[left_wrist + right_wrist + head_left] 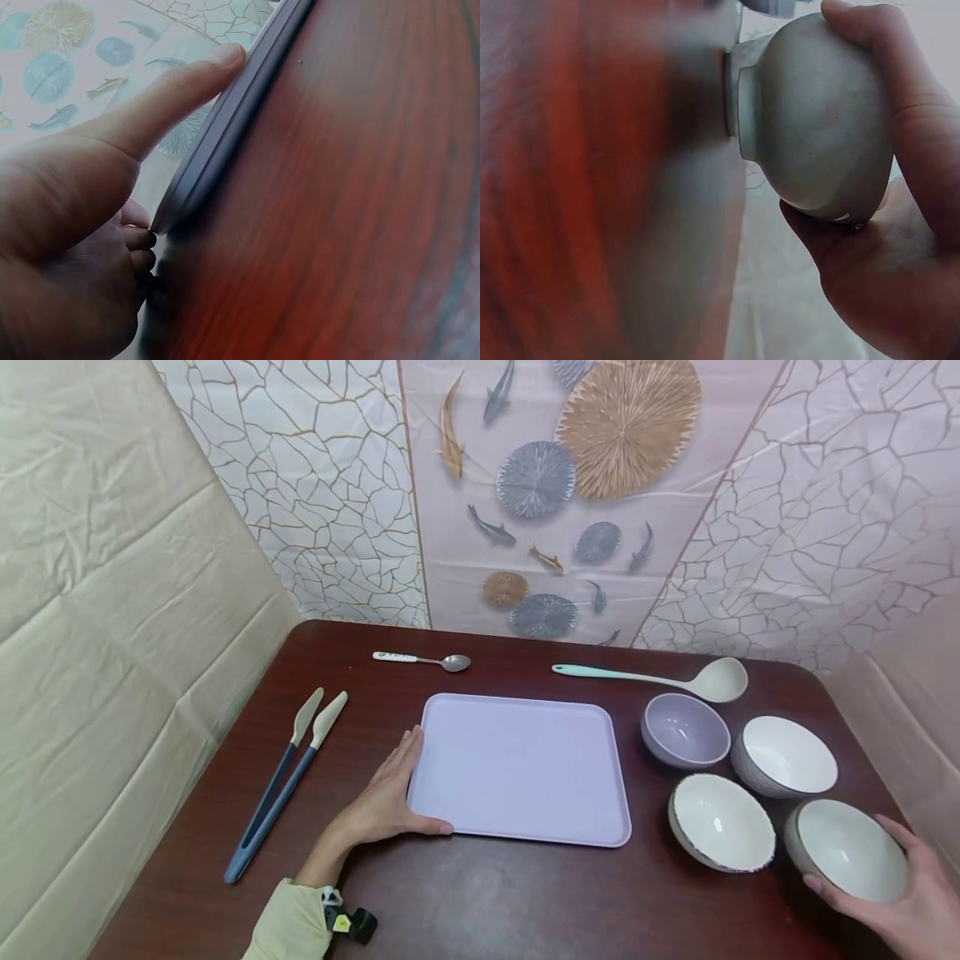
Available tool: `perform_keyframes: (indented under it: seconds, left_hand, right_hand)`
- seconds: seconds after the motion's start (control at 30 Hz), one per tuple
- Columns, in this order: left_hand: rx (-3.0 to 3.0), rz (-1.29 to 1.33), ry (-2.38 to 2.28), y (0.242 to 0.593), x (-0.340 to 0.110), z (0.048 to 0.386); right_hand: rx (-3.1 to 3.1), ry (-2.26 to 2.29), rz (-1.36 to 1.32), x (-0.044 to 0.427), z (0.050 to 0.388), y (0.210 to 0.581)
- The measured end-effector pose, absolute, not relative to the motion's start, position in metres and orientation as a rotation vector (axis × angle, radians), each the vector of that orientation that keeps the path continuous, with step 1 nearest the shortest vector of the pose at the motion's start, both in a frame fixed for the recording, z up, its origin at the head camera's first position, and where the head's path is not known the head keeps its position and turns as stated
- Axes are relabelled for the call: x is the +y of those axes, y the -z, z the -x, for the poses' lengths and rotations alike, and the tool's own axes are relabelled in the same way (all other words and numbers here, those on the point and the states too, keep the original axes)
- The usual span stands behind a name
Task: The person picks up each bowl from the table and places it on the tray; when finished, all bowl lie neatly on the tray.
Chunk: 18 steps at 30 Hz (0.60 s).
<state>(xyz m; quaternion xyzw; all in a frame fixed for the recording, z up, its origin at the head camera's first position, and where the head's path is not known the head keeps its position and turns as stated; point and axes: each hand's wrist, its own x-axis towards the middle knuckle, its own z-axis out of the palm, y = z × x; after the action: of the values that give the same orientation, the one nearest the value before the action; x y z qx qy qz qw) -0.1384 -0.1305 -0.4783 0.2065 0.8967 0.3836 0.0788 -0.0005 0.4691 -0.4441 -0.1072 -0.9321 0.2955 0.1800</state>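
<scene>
My left hand (385, 799) rests at the lower left corner of the lavender tray (520, 768). Its fingers lie straight along the left side and its thumb touches the front edge; the left wrist view shows the thumb against the tray's rim (217, 135). At the far right, my right hand (918, 893) grips a grey-white bowl (851, 852) by its side. Seen from the right wrist, that bowl's foot is close to the table, with a narrow gap showing. Beside it stand a white bowl with a dark speckled rim (722, 822) and another white bowl (787, 756).
Behind these stand a purple bowl (686, 731) and a ladle with a mint handle (622, 673). A spoon (420, 658) lies near the table's back edge. Blue-handled tongs (281, 793) lie at left. Fabric-covered walls (112, 610) border the table.
</scene>
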Motion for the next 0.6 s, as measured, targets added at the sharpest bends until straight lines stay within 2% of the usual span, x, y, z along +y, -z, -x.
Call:
perform_keyframes:
  seconds: [0.27, 0.6]
  left_hand:
    - [2.716, -0.631, -1.127, 0.479, -0.131, 0.138]
    - [2.723, -0.633, -1.126, 0.481, -0.130, 0.138]
  right_hand:
    - [-2.505, -0.919, 0.170, 0.454, 0.010, 0.418]
    - [-2.691, -0.846, 0.039, 0.405, 0.057, 0.354]
